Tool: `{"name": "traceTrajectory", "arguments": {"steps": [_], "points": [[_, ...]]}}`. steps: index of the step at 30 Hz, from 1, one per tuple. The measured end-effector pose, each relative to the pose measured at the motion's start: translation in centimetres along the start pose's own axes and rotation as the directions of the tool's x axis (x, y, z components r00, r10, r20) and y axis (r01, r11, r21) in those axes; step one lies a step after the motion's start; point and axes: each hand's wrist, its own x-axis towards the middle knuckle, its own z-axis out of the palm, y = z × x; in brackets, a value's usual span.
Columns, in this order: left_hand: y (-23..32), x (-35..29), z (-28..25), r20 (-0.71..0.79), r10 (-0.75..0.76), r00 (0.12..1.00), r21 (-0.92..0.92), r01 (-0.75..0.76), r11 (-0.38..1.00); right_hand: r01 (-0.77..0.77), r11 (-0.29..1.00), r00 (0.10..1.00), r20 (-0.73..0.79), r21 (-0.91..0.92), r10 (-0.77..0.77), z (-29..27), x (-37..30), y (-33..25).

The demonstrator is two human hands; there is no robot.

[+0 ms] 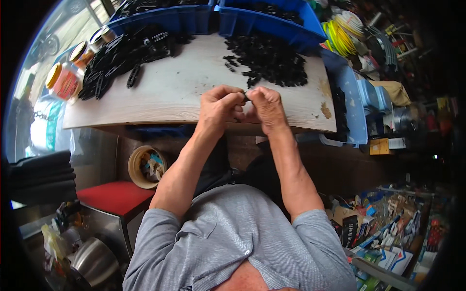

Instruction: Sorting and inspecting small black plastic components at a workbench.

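My left hand (221,104) and my right hand (266,107) meet above the front edge of a pale wooden table (160,99). Between their pinched fingertips is a small black part (246,96), mostly hidden by the fingers, so its exact kind does not show. Just beyond my hands lies a heap of small black pieces (272,58). To the left is a pile of long black slotted strips (126,56), with one short black strip (133,76) apart from it.
Two blue bins, a left one (160,20) and a right one (272,20), stand at the table's back. Jars (62,81) line its left end. A light blue tub (358,104) is at the right. Below left are a waste bucket (137,177) and a red-topped cabinet (114,196).
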Motion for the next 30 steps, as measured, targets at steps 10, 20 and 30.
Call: {"name": "traceTrajectory", "arguments": {"steps": [10, 20, 30], "points": [[-0.1, 0.4, -0.1, 0.135, -0.011, 0.991, 0.091, -0.001, 0.996, 0.024, 0.996, 1.0, -0.018, 0.09, -0.022, -0.9, -0.4, -0.4], [2.9, 9.4, -4.2, 0.561, 0.557, 0.613, 0.82, -0.503, -0.272, 0.009, 0.985, 0.909, -0.412, 0.175, 0.065, -11.3, 0.8, -4.0], [1.9, 10.0, -4.5, 0.67, 0.425, 0.609, 0.742, -0.564, -0.363, -0.046, 0.984, 0.844, -0.521, 0.17, 0.13, -11.8, 1.7, -3.4]]}}
